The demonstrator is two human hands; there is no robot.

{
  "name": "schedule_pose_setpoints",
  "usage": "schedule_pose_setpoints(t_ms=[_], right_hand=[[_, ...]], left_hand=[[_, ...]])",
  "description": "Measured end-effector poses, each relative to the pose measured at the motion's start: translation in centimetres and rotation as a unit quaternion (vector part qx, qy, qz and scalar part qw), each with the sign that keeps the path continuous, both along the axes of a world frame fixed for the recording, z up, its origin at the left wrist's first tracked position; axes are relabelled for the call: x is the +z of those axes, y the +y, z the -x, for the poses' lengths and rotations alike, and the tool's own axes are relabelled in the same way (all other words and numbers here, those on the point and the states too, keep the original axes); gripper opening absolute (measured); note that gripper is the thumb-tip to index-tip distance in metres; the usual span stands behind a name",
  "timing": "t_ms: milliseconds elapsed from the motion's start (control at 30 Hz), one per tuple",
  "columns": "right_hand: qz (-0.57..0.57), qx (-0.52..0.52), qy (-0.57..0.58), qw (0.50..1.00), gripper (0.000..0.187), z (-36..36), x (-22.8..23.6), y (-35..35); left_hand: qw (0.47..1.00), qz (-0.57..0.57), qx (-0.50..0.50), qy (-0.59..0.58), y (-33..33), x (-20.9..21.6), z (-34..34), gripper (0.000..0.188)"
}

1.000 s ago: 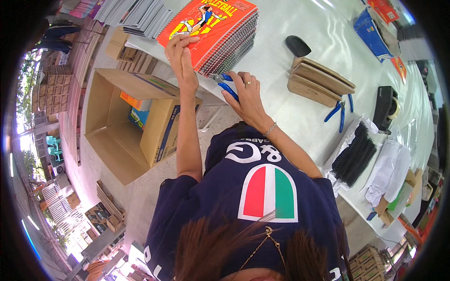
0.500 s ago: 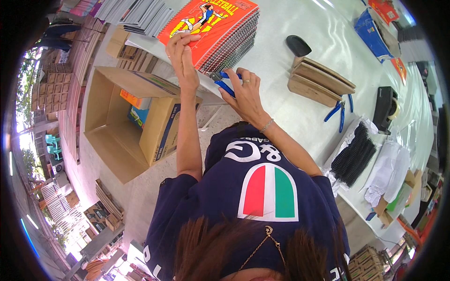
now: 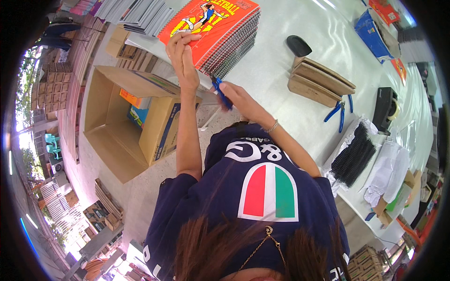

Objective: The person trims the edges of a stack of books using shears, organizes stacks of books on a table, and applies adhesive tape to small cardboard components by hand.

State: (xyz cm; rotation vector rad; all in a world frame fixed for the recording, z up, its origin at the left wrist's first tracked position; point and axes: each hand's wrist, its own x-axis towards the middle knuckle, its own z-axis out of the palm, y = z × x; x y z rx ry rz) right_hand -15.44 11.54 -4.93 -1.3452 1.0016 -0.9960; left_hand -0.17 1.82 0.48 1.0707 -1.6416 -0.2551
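Observation:
A stack of spiral-bound notebooks (image 3: 215,40) with a red cover showing a volleyball player stands at the table's edge. My left hand (image 3: 184,56) rests on the near-left part of the top cover, its fingers stretched over it. In my right hand (image 3: 238,98) is a pair of blue-handled pliers (image 3: 221,90), with the fingers closed around the handles and partly blurred. The jaws are at the stack's near corner, beside the end of the black spiral binding; whether they touch the wire I cannot tell.
Brown wooden blocks (image 3: 321,82), a second pair of blue pliers (image 3: 341,112), a black tape dispenser (image 3: 385,107) and black binding coils (image 3: 354,157) lie to the right. At the left stands an open cardboard box (image 3: 112,122) with books inside. Grey booklets (image 3: 140,16) are stacked far left.
My right hand has turned, and the pliers have swung from pointing left to pointing up at the stack's corner, their handles closer together. My left hand has stayed on the cover.

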Motion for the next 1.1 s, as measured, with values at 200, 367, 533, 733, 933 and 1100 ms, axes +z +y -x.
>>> schedule_pose_setpoints(t_ms=[200,367,533,733,933,1100], right_hand=[[0.246,-0.136,0.275,0.919,0.047,0.3,-0.2,0.2],[0.279,-0.155,0.314,0.894,0.049,-0.1,-0.4,-0.1],[0.267,-0.171,0.313,0.895,0.050,0.0,-0.4,0.0],[0.278,-0.164,0.321,0.890,0.051,0.0,-1.0,-0.3],[0.272,-0.148,0.327,0.893,0.051,-0.2,-1.1,-0.4],[0.244,-0.097,0.271,0.926,0.046,0.2,-1.1,-0.8]], left_hand=[[1.000,-0.003,0.002,0.002,0.3,0.3,0.1,0.032],[1.000,-0.004,0.001,0.006,0.3,0.4,0.2,0.031],[1.000,-0.002,0.001,0.010,0.2,0.1,0.0,0.032],[1.000,0.001,0.006,0.007,0.1,0.0,0.1,0.033],[1.000,0.001,-0.001,0.012,0.0,0.0,0.1,0.033],[1.000,0.000,0.003,0.004,0.1,0.0,0.1,0.033]])
